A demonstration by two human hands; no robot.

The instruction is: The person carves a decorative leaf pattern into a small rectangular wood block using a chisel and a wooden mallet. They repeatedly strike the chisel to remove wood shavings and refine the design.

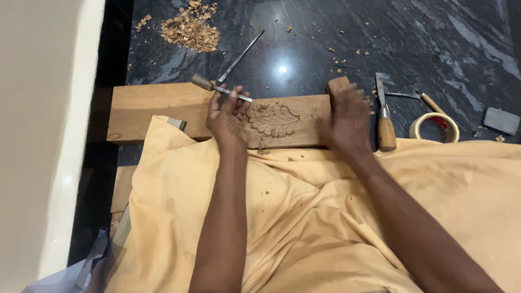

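Chisels – 1 in left hand [228, 116], 2 loose; right hand [347, 122] on 1 mallet [337, 86].

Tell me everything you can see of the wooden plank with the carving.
The plank is a long brown wooden board lying flat across the dark stone floor, its near edge partly under a yellow cloth. A leaf pattern is carved in relief near its right end. The left hand holds a chisel over it beside the carving; the right hand, blurred, grips a wooden block at its right end.
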